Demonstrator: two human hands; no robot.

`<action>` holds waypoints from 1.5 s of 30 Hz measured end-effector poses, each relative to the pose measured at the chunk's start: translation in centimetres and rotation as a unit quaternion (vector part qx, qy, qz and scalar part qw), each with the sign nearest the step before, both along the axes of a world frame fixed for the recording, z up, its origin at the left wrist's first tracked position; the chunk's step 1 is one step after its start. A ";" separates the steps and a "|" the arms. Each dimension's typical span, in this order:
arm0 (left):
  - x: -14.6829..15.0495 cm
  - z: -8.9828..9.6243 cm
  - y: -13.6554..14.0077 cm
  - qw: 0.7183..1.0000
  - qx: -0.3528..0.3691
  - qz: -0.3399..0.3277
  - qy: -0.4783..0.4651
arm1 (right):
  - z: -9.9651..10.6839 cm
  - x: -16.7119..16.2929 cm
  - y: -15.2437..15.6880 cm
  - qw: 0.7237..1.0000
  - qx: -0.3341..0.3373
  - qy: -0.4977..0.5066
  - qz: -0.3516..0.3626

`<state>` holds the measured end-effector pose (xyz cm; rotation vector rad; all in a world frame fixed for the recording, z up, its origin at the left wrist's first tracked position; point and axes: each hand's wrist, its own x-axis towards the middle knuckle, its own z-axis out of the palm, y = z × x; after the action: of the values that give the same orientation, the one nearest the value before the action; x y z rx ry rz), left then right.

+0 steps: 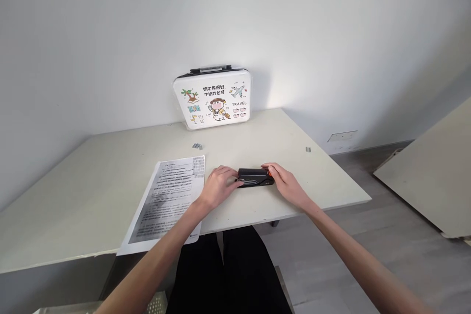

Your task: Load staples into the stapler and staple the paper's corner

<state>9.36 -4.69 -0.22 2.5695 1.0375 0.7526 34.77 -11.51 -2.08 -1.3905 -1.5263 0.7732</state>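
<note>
A pale wall (140,34) rises behind a cream-white table (95,171). Taking the middle of the stapler as the clock's centre, a white case (213,100) stands upright at eleven o'clock, with a black handle on top and travel cartoons on its front. A printed sheet (165,201) lies between eight and nine o'clock, its lower edge past the table's near edge. Two bare hands meet at the centre: the left hand (219,184) at nine o'clock, the right hand (285,181) at three. Both are closed on the ends of a black stapler (255,176) with a touch of orange beside the right thumb; it lies sideways above the near part of the table. A few grey staple strips (196,145) sit together at ten o'clock, and one small grey piece (308,149) lies alone at two.
</note>
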 end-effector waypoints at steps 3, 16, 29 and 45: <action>-1.1 0.3 0.1 1.000 0.009 -0.008 0.010 | 0.5 -0.2 -0.3 1.000 -0.005 -0.005 -0.005; -9.9 3.0 7.5 0.978 0.023 0.186 0.094 | 0.6 -0.4 -0.3 1.000 -0.016 -0.004 -0.001; -5.6 2.8 17.3 0.906 -0.024 0.338 0.253 | 0.6 -0.2 0.1 1.000 -0.018 -0.008 0.005; -4.3 5.6 7.6 0.959 -0.256 0.108 -0.051 | 0.7 -0.3 -0.1 1.000 -0.019 0.000 0.006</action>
<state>5.08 2.87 5.36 1.9845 1.2935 0.5634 34.47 -11.65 -1.35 -1.4111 -1.5276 0.8133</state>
